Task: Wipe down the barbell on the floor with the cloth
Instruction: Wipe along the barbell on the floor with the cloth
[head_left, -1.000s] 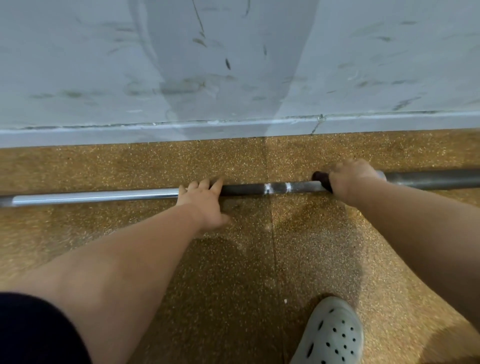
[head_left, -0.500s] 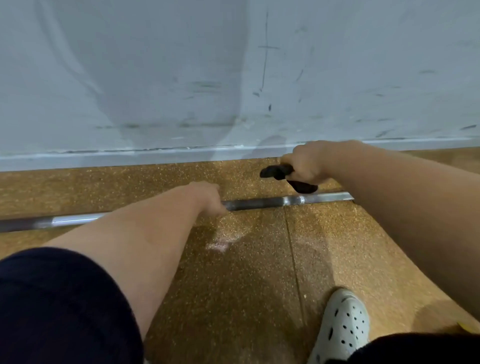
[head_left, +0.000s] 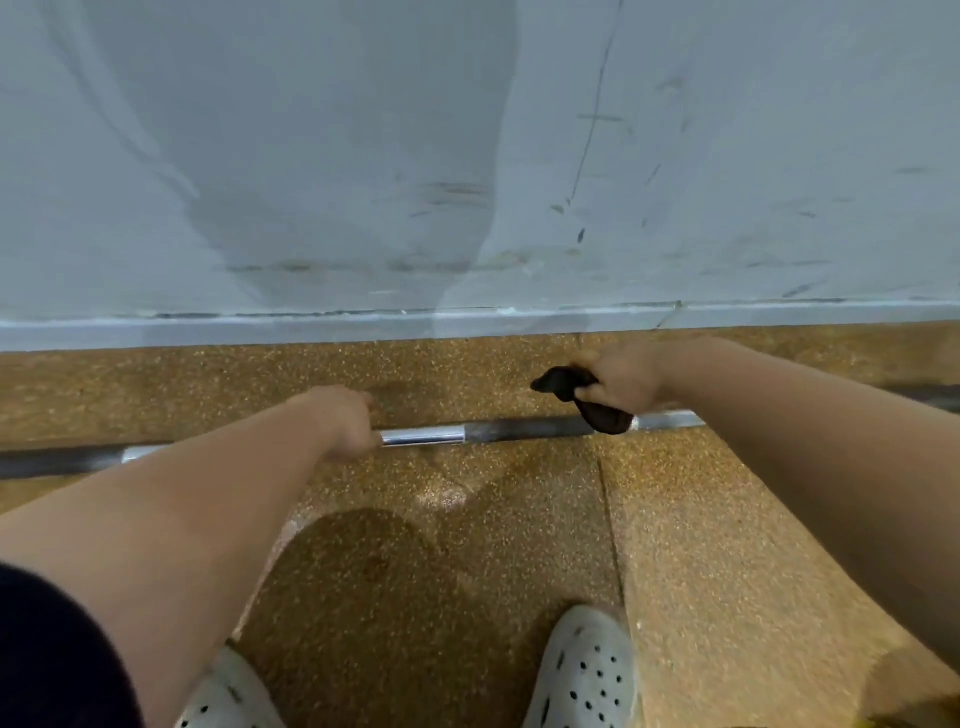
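A long metal barbell (head_left: 483, 431) lies on the speckled brown floor, parallel to the wall, with shiny and dark knurled sections. My left hand (head_left: 345, 423) rests on the bar at its shiny part, fingers curled over it. My right hand (head_left: 626, 382) grips a dark cloth (head_left: 582, 397) bunched in the fist; the cloth's lower end hangs onto the bar just right of the dark section. My right forearm hides the bar further right.
A pale scuffed wall with a skirting (head_left: 467, 325) runs just behind the bar. My two white perforated clogs (head_left: 587, 675) stand at the bottom edge. A floor seam (head_left: 610, 519) runs toward me from the bar.
The right hand with the cloth lifted off the bar and has come back down so the cloth touches it. The left hand slid along onto the shiny section. The view shifted.
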